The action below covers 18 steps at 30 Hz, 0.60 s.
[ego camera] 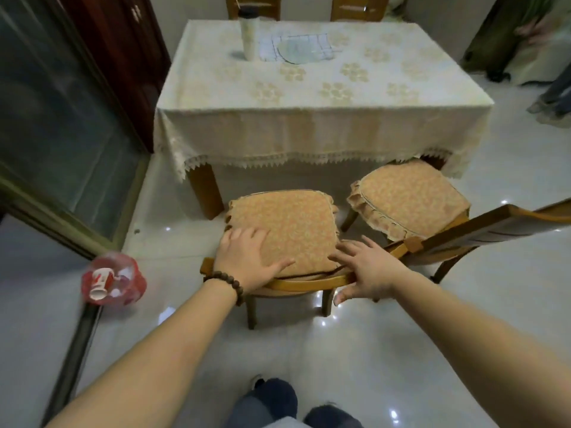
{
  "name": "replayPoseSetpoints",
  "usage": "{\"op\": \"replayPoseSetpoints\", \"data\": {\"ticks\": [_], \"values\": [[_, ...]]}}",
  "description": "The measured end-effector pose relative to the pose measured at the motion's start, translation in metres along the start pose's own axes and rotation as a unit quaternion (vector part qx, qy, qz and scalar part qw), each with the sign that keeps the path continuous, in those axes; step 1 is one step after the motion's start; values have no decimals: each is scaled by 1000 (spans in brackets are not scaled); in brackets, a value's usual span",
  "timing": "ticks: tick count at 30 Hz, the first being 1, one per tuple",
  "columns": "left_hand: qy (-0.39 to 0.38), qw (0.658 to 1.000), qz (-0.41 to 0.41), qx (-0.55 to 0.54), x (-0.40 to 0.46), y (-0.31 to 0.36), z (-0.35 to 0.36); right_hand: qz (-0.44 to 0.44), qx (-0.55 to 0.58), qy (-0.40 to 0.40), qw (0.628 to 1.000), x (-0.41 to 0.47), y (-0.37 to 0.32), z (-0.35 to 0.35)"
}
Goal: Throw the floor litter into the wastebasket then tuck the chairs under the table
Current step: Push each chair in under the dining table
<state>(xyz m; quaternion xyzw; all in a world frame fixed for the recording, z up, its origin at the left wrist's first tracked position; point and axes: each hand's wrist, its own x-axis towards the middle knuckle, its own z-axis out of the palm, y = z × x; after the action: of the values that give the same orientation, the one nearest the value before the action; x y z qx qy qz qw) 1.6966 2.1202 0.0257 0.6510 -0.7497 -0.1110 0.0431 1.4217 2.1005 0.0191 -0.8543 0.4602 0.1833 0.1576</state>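
Two wooden chairs with orange cushions stand pulled out in front of the table (309, 88), which wears a cream flowered cloth. My left hand (247, 261) lies flat, fingers spread, on the near-left part of the nearer chair's cushion (293, 220). At that seat's near-right wooden rim is my right hand (367, 267), fingers spread over the edge and thumb hanging below it. The second chair (408, 196) is to the right, its seat partly under the cloth and its backrest (509, 223) angled toward me. On the floor to the left, a wastebasket lined with a red bag (114, 279) holds a red paper cup (100, 282).
A tall bottle (248, 35) and a checked cloth (296, 47) lie on the far part of the table. Two more chair backs (253, 6) show behind it. A glass sliding door (61, 118) runs along the left. Another person's legs (553, 94) are at the right edge.
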Motion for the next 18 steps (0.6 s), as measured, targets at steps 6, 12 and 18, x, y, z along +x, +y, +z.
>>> {"op": "replayPoseSetpoints", "data": {"ticks": [6, 12, 18], "values": [[-171, 976, 65, 117, -14, 14, 12, -37, -112, -4, 993, 2, 16, 0], [-99, 977, 55, 181, -17, 21, 23, -59, -136, 15, 989, -3, 14, -5], [-65, 972, 64, 217, -24, 12, 26, -72, -129, 3, 989, 1, 10, -9]]}}
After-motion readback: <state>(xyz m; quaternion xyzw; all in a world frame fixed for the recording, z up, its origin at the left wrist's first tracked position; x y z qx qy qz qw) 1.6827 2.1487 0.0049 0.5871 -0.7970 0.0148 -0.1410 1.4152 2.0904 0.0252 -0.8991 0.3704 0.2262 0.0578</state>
